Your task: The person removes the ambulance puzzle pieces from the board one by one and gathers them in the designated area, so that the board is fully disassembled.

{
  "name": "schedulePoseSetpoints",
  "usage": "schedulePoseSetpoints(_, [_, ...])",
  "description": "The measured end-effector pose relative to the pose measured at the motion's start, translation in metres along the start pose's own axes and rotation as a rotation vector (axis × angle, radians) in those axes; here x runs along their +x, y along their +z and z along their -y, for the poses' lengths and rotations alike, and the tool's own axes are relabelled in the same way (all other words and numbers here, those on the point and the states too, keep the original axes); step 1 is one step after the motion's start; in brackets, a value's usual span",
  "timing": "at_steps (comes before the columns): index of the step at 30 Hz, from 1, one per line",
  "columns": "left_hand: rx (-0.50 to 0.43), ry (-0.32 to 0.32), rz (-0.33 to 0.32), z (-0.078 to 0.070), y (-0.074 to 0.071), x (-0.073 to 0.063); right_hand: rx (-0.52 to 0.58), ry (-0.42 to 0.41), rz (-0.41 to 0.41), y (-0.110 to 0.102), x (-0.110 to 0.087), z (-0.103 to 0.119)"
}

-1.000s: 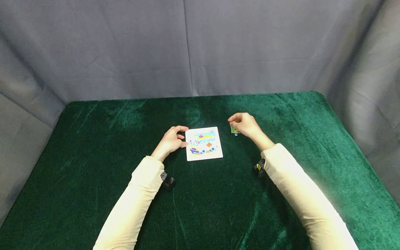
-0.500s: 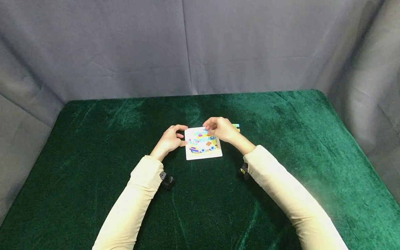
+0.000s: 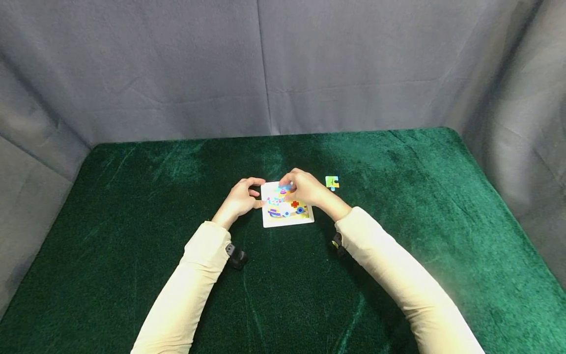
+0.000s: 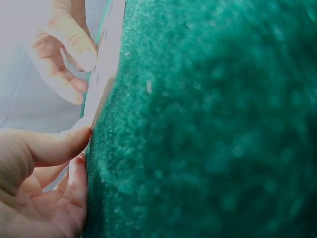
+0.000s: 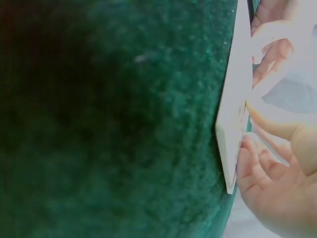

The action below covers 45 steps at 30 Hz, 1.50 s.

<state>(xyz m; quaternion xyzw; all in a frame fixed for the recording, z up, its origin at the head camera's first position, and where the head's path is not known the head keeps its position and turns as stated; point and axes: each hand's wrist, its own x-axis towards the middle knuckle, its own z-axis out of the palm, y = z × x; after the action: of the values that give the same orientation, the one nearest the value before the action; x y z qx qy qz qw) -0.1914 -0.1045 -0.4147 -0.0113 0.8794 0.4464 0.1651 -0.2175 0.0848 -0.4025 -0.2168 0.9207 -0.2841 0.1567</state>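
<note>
A square white puzzle board (image 3: 288, 222) lies on the green cloth, its picture a vehicle with a red cross and blue wheels. My left hand (image 3: 239, 199) holds the board's left side, thumb on the edge and index finger at the far left corner. Over the board's upper part, my right hand (image 3: 306, 188) pinches a bluish puzzle piece (image 3: 286, 187) between thumb and fingers. Whether that piece sits flat in the board is hidden by the fingers. In the left wrist view, the left thumb (image 4: 64, 147) meets the board's side. Both wrist views show the board (image 5: 233, 129) nearly edge-on.
One loose green and yellow puzzle piece (image 3: 331, 181) lies to the right of the board. Green velvet cloth (image 3: 146, 206) covers the table, and a grey curtain (image 3: 185, 69) hangs behind its far edge.
My right hand has moved left from beside the board to over its upper part, bringing a puzzle piece. The loose piece at right is uncovered. The left hand stays in place.
</note>
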Motion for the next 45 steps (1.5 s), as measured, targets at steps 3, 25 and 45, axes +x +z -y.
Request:
schedulePoseSetpoints(3, [-0.005,0.002,0.0,0.0,0.0,-0.001,-0.04,-0.007,0.016,-0.001,0.0,0.002])
schedulePoseSetpoints(25, [0.0,0.014,-0.004,0.0,0.0,0.0,-0.098,0.073,0.139,-0.008,0.015,0.012])
schedulePoseSetpoints(45, [-0.008,0.019,-0.006,0.001,0.0,0.0,-0.076,-0.006,0.036,-0.005,0.003,0.004])
